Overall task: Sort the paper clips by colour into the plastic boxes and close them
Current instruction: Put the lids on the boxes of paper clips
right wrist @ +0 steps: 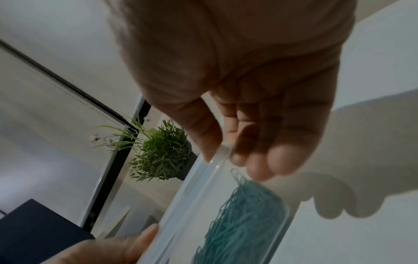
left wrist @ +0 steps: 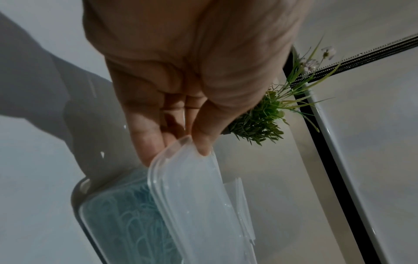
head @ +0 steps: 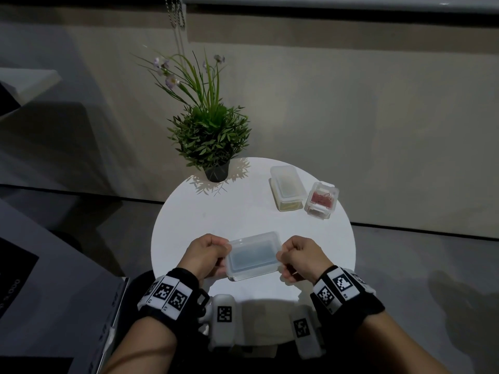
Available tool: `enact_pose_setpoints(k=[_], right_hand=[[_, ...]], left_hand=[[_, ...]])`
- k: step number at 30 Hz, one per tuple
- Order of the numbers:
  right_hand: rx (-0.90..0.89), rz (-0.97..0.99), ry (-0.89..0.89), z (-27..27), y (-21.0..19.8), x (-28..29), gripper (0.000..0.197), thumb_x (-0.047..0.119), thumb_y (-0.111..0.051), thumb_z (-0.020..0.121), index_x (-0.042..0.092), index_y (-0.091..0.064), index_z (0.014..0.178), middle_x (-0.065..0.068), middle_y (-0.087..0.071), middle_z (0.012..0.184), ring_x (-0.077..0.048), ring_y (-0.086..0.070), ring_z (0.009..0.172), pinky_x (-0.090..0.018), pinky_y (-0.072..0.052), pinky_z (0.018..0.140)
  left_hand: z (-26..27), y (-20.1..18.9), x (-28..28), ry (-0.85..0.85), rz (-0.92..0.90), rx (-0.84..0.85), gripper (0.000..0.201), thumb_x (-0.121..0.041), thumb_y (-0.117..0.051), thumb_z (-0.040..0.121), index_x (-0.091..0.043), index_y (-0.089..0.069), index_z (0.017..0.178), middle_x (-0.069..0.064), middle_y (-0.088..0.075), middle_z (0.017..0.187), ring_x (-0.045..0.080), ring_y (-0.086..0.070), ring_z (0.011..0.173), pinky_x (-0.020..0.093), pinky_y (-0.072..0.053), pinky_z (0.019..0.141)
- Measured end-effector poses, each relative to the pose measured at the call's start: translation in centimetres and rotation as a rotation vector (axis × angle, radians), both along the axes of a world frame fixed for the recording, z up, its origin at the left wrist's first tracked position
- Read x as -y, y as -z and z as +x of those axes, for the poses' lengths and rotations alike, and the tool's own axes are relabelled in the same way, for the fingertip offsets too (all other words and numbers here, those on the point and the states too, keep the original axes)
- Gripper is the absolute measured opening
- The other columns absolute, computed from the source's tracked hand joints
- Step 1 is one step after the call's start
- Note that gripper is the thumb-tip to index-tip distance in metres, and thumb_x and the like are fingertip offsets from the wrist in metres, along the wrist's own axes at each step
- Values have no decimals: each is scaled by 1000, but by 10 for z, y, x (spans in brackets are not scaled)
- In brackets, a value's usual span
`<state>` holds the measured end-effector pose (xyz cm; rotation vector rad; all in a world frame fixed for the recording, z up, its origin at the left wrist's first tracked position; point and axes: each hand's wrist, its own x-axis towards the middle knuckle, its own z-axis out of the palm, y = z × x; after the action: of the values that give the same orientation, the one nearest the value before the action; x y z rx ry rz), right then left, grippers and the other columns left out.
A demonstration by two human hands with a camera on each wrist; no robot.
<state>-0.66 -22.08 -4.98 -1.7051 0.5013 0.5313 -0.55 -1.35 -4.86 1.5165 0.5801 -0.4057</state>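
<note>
Round and white, a small table (head: pixel 205 211) is sitting before a beige wall, with a potted plant (head: pixel 209 136) at its far edge. From the head view, the left hand (head: pixel 205 256) and right hand (head: pixel 303 259) are gripping opposite short ends of a clear box (head: pixel 252 256) of blue paper clips, knuckles up, wrists level, forearms angling inward. Well beyond the right hand, a box of yellow clips (head: pixel 287 191) and a smaller box of red clips (head: pixel 322 199) are standing side by side, lids on. From the left wrist, the thumb is pressing on the lid (left wrist: pixel 199 196) corner while the fingers (left wrist: pixel 147 141) are curling beneath the rim; the blue paper clips (left wrist: pixel 126 214) are lying just below the hand. From the right wrist, thumb and fingers (right wrist: pixel 278 160) are pinching the lid's edge, with the clips beneath. The lid seems not fully seated; uneven pressure could pop one corner or tip the box, spilling clips.
</note>
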Motion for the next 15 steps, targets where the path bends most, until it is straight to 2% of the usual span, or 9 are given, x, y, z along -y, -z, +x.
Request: enact_pose_setpoints(k=[2,4,6,8,11,15], right_hand=[[14,-97,-81,10,-5,1,9,9,-60,89,10,-52,84,-11,-55,63,-24,-50,51,-27,-41,50],[51,-140,-110,20,-6,0,18,23,-61,91,13,-54,78,-8,-54,64,-22,-48,49,-22,-38,45],[68,-130,-113,29,-4,-5,29,24,-63,91,14,-50,67,-7,-49,61,-20,-43,46,-16,-33,40],[67,-149,-146,35,-1,-8,31,20,-64,90,15,-49,63,-6,-48,58,-19,-42,44,-18,-33,40],[85,-255,-208,38,3,-8,31,20,-63,90,15,-49,63,0,-50,57,-14,-45,48,-21,-35,45],[221,-314,-169,31,11,-11,30,23,-61,91,16,-49,65,4,-56,69,-15,-51,70,-20,-37,57]], left_hand=[[1,-1,0,14,5,-5,5,3,-57,90,1,-59,94,13,-55,71,17,-52,48,27,-53,42],[1,1,1,30,27,2,8,3,-59,90,3,-61,97,16,-58,79,21,-53,56,27,-53,43],[0,2,2,49,67,13,7,2,-60,89,1,-63,95,17,-59,86,23,-54,62,26,-52,43],[0,0,2,81,98,18,6,1,-60,89,-2,-64,92,14,-61,85,20,-56,61,22,-48,42],[1,-6,6,130,94,3,13,3,-54,92,-1,-67,93,14,-62,80,19,-57,56,19,-46,39],[0,-9,10,90,34,9,12,7,-53,91,6,-64,97,17,-60,80,20,-56,52,21,-46,37]])
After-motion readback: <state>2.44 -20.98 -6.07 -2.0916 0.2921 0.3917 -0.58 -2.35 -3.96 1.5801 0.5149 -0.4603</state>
